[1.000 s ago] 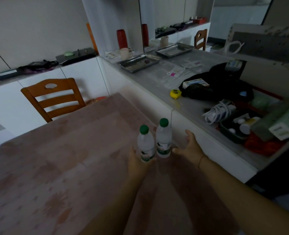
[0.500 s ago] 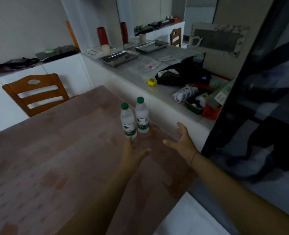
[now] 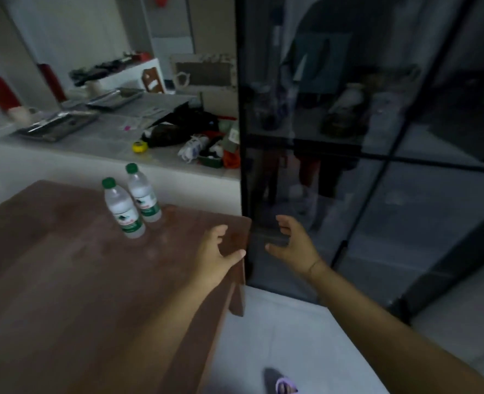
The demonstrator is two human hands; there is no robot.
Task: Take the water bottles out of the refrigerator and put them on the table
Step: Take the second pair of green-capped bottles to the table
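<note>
Two clear water bottles with green caps and green labels stand upright side by side on the brown table (image 3: 64, 265), the nearer bottle (image 3: 123, 210) just left of the farther bottle (image 3: 144, 194). My left hand (image 3: 216, 254) hovers over the table's right corner, fingers spread, holding nothing. My right hand (image 3: 294, 245) is held out with fingers loosely spread in front of the dark glass refrigerator door (image 3: 363, 137), which is closed. Neither hand touches a bottle.
A white counter (image 3: 107, 143) behind the table carries metal trays, a yellow tape measure (image 3: 139, 146), cables, a black bag and other clutter. White floor lies below the refrigerator. A foot in a slipper (image 3: 280, 383) shows at the bottom.
Both hands have let go of the bottles and drawn back to the right. My view has turned right, bringing the refrigerator door into the frame.
</note>
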